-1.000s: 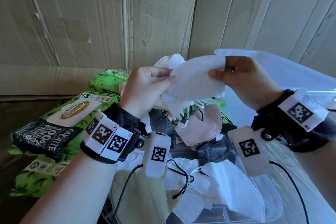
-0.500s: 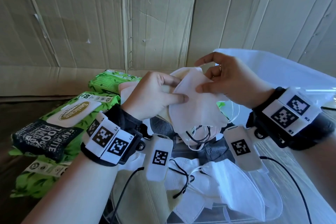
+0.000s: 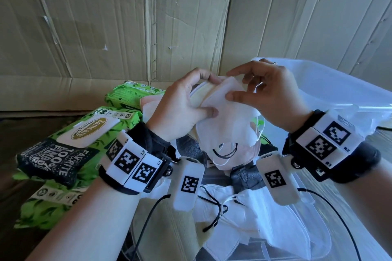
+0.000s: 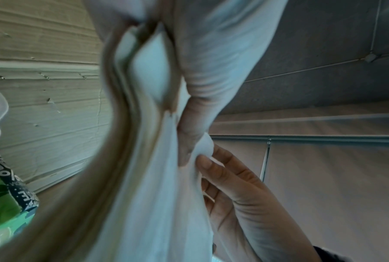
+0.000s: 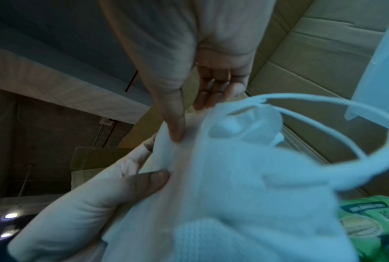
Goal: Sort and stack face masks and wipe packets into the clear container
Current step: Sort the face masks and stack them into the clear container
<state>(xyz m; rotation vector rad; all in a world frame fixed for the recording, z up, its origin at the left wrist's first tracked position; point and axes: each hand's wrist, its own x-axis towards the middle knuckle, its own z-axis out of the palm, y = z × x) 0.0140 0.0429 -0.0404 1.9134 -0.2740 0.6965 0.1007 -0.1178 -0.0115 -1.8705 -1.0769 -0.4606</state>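
In the head view my left hand point(image 3: 209, 94) grips a small stack of face masks point(image 3: 229, 131), white in front with cream and pink layers behind, held up above the clear container point(image 3: 318, 246). My right hand point(image 3: 231, 85) pinches the top edge of the front white mask point(image 5: 245, 186) between thumb and fingers. The left wrist view shows the layered stack point(image 4: 144, 186) edge-on, with the right hand's fingers point(image 4: 229, 180) at its corner. A white ear loop point(image 5: 323, 108) hangs free. More white masks point(image 3: 265, 218) lie in the container. Green wipe packets point(image 3: 84, 133) lie to the left.
Grey masks point(image 3: 244, 176) lie under my hands in the container. A translucent plastic tub or lid point(image 3: 328, 91) stands at the back right. Cardboard walls point(image 3: 106, 27) close off the back. Another green packet point(image 3: 131, 93) lies against the cardboard.
My right hand has brought the white mask left onto the stack in my left hand. Both hands have closed together, and the right hand now pinches the mask's top edge.
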